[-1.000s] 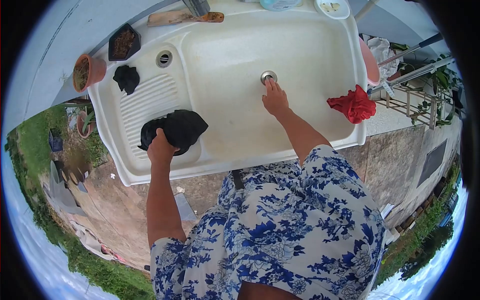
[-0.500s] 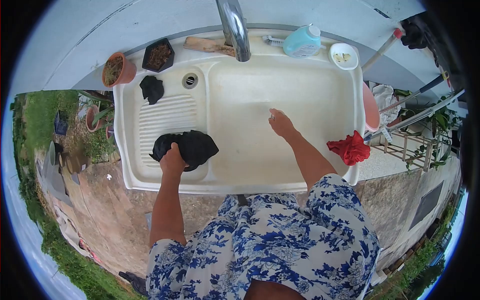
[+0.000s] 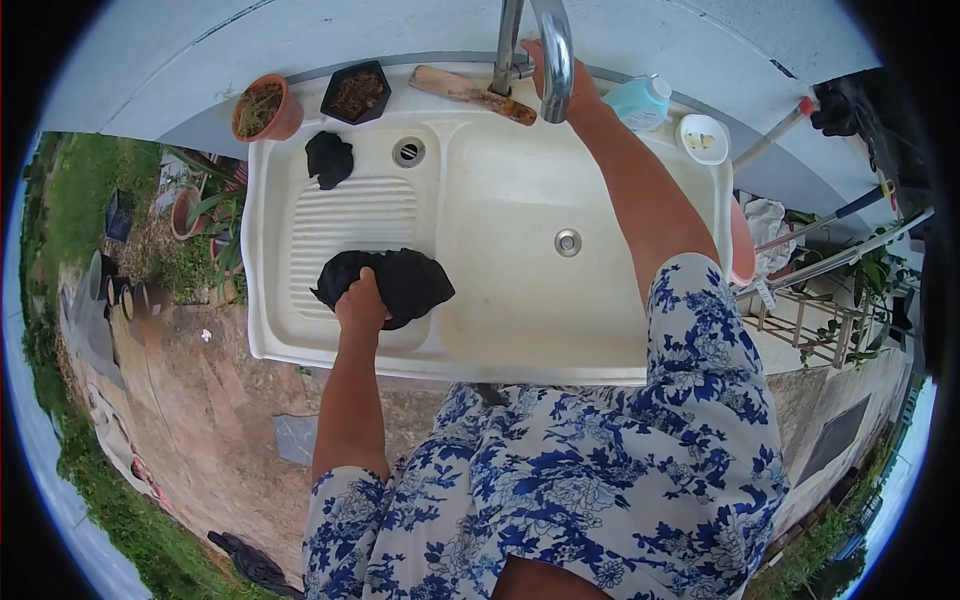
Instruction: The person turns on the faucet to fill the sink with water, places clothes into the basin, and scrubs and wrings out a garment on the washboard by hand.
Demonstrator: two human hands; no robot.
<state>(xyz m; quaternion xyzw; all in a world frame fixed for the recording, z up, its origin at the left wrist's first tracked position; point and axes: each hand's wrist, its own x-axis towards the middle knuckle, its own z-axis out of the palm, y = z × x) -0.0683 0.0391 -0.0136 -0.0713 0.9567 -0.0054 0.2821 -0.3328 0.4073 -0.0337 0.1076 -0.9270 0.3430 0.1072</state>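
My left hand (image 3: 362, 302) is closed on a bunched black cloth (image 3: 412, 290), which lies over the ribbed washboard (image 3: 355, 215) on the left of a cream sink (image 3: 470, 340). Up at the back, my right hand (image 3: 582, 92) reaches behind the curved chrome tap (image 3: 556, 60). Its fingers curl at the tap's body, partly hidden by the spout. Near the small left drain (image 3: 409, 152) sits a second, smaller black cloth (image 3: 329, 159). A metal drain (image 3: 568, 242) shows in the large right basin.
Along the back rim are a terracotta pot (image 3: 268, 107), a black hexagonal pot (image 3: 356, 92), a wooden board (image 3: 470, 94), a light-blue bottle (image 3: 640, 102) and a white dish (image 3: 703, 139). Poles (image 3: 830, 215) and a plant rack (image 3: 815, 335) stand right of the sink.
My right hand has moved from over the right basin up to the tap, and the basin drain is uncovered. The red cloth on the right rim is no longer visible. My left hand keeps its hold.
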